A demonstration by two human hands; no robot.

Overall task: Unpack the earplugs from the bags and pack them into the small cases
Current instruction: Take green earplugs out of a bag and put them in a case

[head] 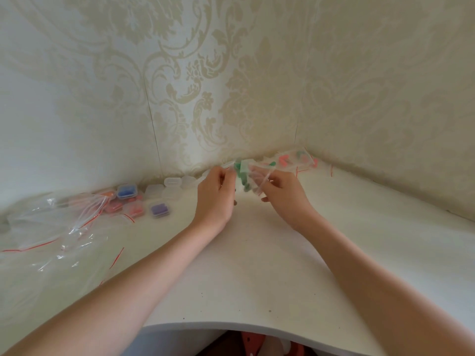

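Both my hands, left [216, 194] and right [280, 191], pinch the bag [253, 176] with curled fingers, to free its green earplugs [239, 170]. Filled cases [144, 201] wait at nine o'clock on the table [257, 265].

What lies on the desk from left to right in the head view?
Crumpled clear empty zip bags → small case of blue earplugs → small case of purple earplugs → left hand → right hand → red-striped bags of unpacked earplugs.

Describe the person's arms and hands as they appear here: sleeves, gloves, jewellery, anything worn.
Both forearms are bare right to the frame's lower edge; no sleeves, gloves, watch or wristband show. The left hand seems to carry a thin ring on one finger, though blur makes that uncertain. The right hand shows nothing worn. Fingernails are too blurred to judge.
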